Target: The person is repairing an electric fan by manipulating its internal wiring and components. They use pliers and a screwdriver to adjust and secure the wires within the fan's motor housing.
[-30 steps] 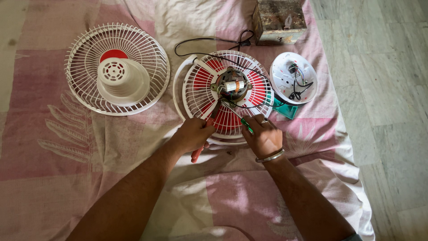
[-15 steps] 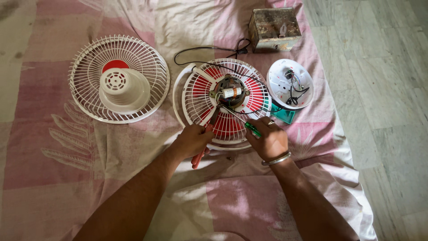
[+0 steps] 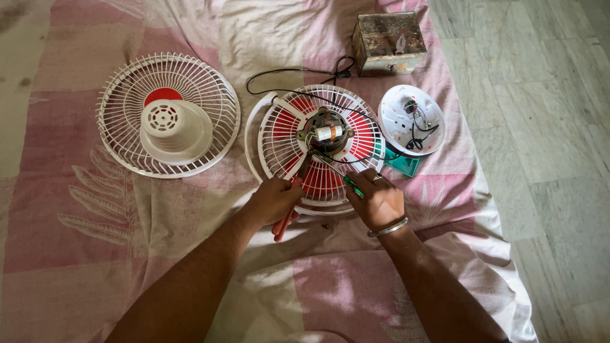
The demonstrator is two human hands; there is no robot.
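Red-handled pliers (image 3: 287, 206) clamped in left hand (image 3: 274, 200), green-handled screwdriver (image 3: 351, 185) gripped in right hand (image 3: 380, 200); both tips at exposed fan motor (image 3: 325, 132) w/ red blades, mid pink-white sheet (image 3: 76, 209). Step: loosening motor fixings; steady tool alignment needed.

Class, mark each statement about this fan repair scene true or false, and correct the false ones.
1. The left hand holds red-handled pliers. True.
2. The right hand is empty. False: it holds a green-handled screwdriver.
3. The fan motor sits on the grille with red blades. True.
4. The detached front grille lies right of the motor. False: it lies to its left.
5. A rusty metal box lies on the bare floor. False: it rests on the pink cloth.
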